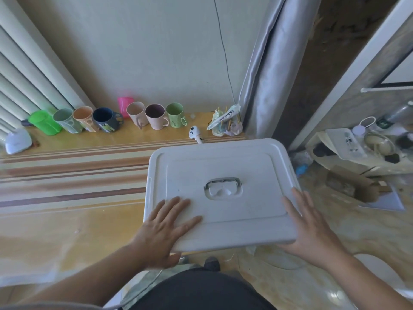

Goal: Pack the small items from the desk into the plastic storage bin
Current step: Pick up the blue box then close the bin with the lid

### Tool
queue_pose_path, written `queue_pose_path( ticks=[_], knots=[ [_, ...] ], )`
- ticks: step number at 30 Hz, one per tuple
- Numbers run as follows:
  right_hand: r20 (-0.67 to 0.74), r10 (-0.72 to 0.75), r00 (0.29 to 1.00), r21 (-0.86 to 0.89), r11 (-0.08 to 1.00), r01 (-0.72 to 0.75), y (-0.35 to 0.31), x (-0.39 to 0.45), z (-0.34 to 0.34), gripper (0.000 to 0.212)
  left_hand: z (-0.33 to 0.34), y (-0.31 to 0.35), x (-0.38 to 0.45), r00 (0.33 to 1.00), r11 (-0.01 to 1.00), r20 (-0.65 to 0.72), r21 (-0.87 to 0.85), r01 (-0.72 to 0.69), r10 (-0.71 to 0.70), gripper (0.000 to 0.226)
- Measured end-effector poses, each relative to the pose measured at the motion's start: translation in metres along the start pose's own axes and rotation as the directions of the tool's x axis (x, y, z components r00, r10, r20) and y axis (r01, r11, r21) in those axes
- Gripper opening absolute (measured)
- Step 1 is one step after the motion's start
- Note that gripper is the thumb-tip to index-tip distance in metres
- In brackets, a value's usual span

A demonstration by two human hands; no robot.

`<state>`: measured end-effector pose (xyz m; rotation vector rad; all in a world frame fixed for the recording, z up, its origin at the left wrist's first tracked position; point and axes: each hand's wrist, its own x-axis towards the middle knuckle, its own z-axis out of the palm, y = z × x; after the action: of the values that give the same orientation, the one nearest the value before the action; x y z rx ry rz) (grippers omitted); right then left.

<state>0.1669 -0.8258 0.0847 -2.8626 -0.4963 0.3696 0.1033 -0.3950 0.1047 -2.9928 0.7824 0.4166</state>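
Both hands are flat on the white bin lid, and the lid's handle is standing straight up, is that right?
Not quite. In the head view both hands, left and right, do lie flat on the lid, but its handle is folded down flat in its recess, not standing up.

Bare forearms, grey sleeve edge [44,306], dark lap garment [201,289].

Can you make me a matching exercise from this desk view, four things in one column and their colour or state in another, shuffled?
Things:
1. Storage bin lid
2. Leftmost cup
3. Cup behind the row
4. Left hand

Descriptions:
A. bright pink
B. flat, fingers spread on the lid
C. white, with a grey handle in the middle
D. bright green

Pairs: 1-C, 2-D, 3-A, 4-B
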Motion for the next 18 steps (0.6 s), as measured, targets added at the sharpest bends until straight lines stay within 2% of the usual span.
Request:
queue_pose_path(
  ticks=[4, 12, 18],
  knots=[
    [0.066, 0.091, 0.994, -0.019, 0.996, -0.090, 0.006, -0.002, 0.006, 0.123, 0.002, -0.004, 0.008, 0.999, 0.998, 0.020, 0.044, -0.046, 0.045, 0.112],
    [-0.025, 0.026, 0.999, 0.121, 0.992, -0.023, 0.003, 0.006, 0.013, 0.111, 0.008, -0.007, 0.011, 1.000, 1.000, 0.011, 0.006, 0.011, -0.011, 0.123],
    [-0.025, 0.037, 0.999, 0.148, 0.988, -0.033, -0.029, 0.028, 0.013, 0.107, 0.003, -0.046, 0.006, 0.998, 0.997, 0.014, 0.054, 0.062, -0.063, 0.124]
  ],
)
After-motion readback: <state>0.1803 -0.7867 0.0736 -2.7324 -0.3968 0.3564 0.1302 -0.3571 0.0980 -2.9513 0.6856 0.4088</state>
